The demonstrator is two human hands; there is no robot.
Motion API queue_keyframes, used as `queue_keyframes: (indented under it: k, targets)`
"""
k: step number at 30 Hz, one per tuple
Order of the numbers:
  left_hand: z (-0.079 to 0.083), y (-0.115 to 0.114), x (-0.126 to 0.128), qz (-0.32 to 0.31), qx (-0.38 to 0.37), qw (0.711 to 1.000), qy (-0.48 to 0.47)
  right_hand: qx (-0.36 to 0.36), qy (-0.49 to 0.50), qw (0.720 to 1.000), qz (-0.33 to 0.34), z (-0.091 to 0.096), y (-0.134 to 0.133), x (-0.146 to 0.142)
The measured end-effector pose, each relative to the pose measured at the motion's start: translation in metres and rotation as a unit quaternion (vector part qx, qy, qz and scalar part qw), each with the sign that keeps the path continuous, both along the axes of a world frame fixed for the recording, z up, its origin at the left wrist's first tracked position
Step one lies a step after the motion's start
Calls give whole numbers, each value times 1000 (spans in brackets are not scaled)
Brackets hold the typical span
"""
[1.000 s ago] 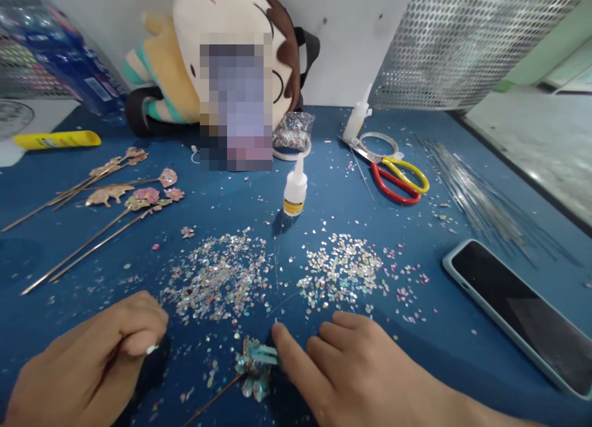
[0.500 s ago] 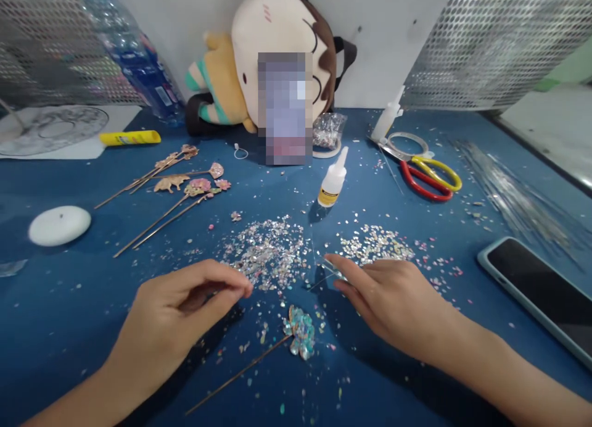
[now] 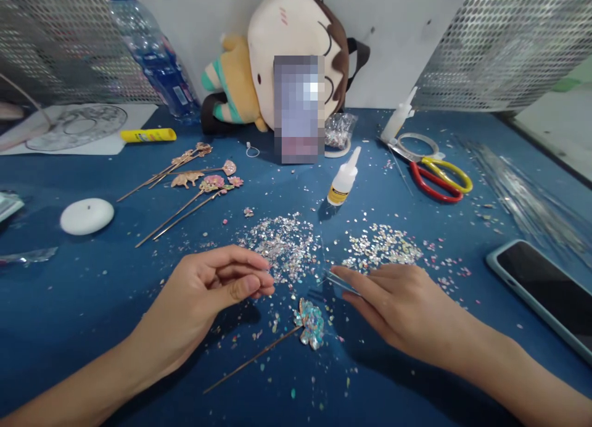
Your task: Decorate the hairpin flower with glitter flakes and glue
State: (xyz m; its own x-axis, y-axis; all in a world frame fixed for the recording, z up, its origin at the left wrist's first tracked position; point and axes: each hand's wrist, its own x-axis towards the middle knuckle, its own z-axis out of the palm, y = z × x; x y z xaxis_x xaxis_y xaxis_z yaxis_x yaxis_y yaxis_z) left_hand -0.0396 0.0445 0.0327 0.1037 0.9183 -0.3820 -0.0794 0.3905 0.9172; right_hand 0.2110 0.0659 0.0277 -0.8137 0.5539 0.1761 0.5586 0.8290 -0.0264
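Note:
My left hand (image 3: 217, 291) hovers left of centre, fingers loosely curled, thumb apart from the index finger; no object shows in it. Thin metal tweezers (image 3: 341, 281) are pinched in my right hand (image 3: 398, 303), their tips pointing left over the blue table. Between and below the hands lies a hairpin (image 3: 312, 324) with a flower-like head covered in blue-green flakes. Its thin stem runs toward the lower left. Behind the hands are a silvery pile of glitter flakes (image 3: 287, 245) and a paler pile of flakes (image 3: 386, 245).
A glue bottle (image 3: 342, 183) stands behind the piles; another glue bottle (image 3: 396, 121) is farther back beside scissors (image 3: 441, 179). Several finished hairpins (image 3: 213, 182) lie at left, near a white oval object (image 3: 87, 216). A phone (image 3: 546, 291) lies right. A plush toy (image 3: 296, 26) leans behind.
My left thumb and fingers have come apart from a pinch. The view has shifted, so the scene sits slightly farther right. My right hand still holds the tweezers.

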Motion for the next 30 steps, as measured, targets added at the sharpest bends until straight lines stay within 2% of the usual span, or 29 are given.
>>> queue_keyframes:
  k: [12,16,22,30]
  targets:
    - [4,1,-3,-27,27,999,-7,-33,15,999,-2,3,1,-2]
    - [6,5,-4,15,37,999,3,-3,57,998,-2,5,1,-2]
    - [7,11,-7,71,63,996,-1,3,45,999,-12,3,2,1]
    - [10,16,-13,82,102,991,18,18,42,999,-30,12,2,1]
